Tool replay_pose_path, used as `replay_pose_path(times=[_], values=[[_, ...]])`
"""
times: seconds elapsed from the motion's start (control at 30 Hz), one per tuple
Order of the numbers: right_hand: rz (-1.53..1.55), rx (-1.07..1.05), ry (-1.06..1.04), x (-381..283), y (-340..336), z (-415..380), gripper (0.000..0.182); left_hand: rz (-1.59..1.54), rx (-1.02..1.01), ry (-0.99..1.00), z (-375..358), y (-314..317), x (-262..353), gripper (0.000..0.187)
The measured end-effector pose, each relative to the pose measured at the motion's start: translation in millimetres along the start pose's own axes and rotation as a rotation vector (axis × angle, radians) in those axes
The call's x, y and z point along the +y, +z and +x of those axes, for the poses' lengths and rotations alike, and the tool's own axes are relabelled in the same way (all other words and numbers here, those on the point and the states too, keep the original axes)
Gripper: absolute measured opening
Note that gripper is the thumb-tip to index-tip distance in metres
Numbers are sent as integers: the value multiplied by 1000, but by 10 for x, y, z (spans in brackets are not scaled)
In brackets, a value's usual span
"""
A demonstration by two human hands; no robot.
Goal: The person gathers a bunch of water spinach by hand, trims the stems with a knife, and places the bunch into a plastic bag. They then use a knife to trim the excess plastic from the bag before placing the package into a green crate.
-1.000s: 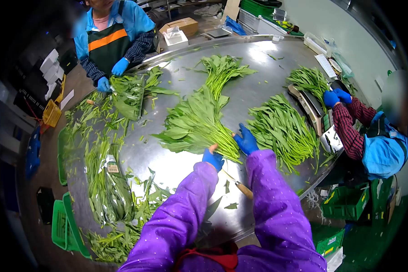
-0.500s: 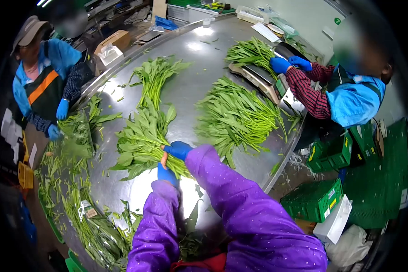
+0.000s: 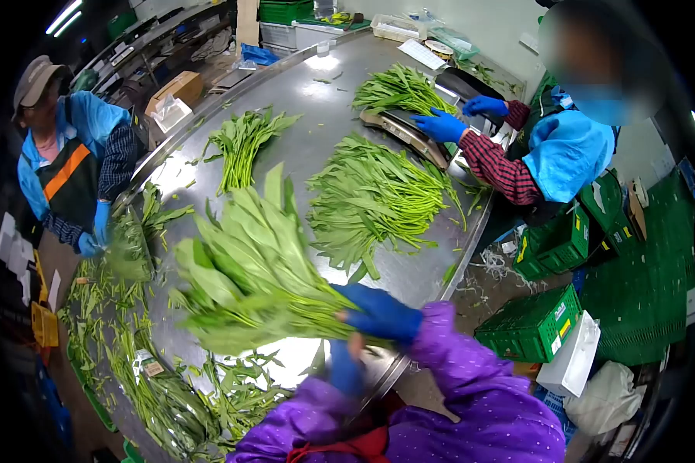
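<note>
The person's right hand (image 3: pixel 380 315), in a blue rubber glove, was closed round the stem end of a large bunch of leafy greens (image 3: pixel 243 270), fingers wrapped over the stalks. The left hand (image 3: pixel 346 369), gloved alike, sat just beneath at the cut ends; it was blurred, and whether its fingers gripped the stalks could not be told. The bunch was held clear above the near part of the steel table (image 3: pixel 301 147), leaves fanning toward the far left; they were long, flat and pointed, pale green and smeared by motion. The table was smooth, reflective metal with a curved rim. On it lay a loose heap of thin-stemmed greens (image 3: pixel 371 197) right of the held bunch, and a smaller tied-looking bunch (image 3: pixel 243 143) farther off. Trimmed leaves and scraps (image 3: pixel 170 393) covered the near left edge, with a small label among them, unreadable. At the far right a co-worker in a blue vest and plaid sleeve had a gloved hand (image 3: pixel 440 125) on a weighing scale (image 3: pixel 401 127) bearing more greens (image 3: pixel 398 89). At the far left another co-worker in a blue jacket (image 3: pixel 93 127) and cap stood against the rim, hands partly hidden by leaves. Green plastic crates (image 3: pixel 537 328) stood on the floor near right. Bare metal lay open between the held bunch and the far bunch. Purple dotted sleeves (image 3: pixel 471 401) filled the near edge.
</note>
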State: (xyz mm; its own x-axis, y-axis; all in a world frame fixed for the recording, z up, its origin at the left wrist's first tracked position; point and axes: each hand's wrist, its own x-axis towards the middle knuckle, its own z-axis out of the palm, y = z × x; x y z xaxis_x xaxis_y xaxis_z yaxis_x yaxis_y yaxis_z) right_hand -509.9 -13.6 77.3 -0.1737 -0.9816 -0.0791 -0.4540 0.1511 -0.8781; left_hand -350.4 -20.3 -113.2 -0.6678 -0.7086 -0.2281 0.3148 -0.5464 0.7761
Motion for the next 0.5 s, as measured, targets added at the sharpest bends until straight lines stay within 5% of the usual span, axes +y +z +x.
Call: replay_pose_path(times=[0.07, 0.17, 0.2, 0.23, 0.27, 0.33, 0.5], values=[[69, -69, 60, 34, -248, -369, 56, 139, -164, -11, -144, 236, -173, 42], [245, -157, 325, 228, -494, -803, 55, 507, -484, -26, -378, 1206, 498, 48], [295, -146, 445, 637, -443, -934, 55, 276, -490, -265, -343, 1052, -20, 42], [157, -120, 434, 1134, -316, -1086, 54, 425, -592, -204, -213, 995, -165, 41], [17, -100, 416, 1620, -168, -1226, 53, 416, -579, -546, -141, 916, -295, 36], [-37, -26, 427, 1717, -125, -1240, 52, 314, -512, -897, -74, 904, -257, 33], [179, 173, 482, 1616, -8, -1337, 50, -2, -441, -968, -160, 668, -477, 35]])
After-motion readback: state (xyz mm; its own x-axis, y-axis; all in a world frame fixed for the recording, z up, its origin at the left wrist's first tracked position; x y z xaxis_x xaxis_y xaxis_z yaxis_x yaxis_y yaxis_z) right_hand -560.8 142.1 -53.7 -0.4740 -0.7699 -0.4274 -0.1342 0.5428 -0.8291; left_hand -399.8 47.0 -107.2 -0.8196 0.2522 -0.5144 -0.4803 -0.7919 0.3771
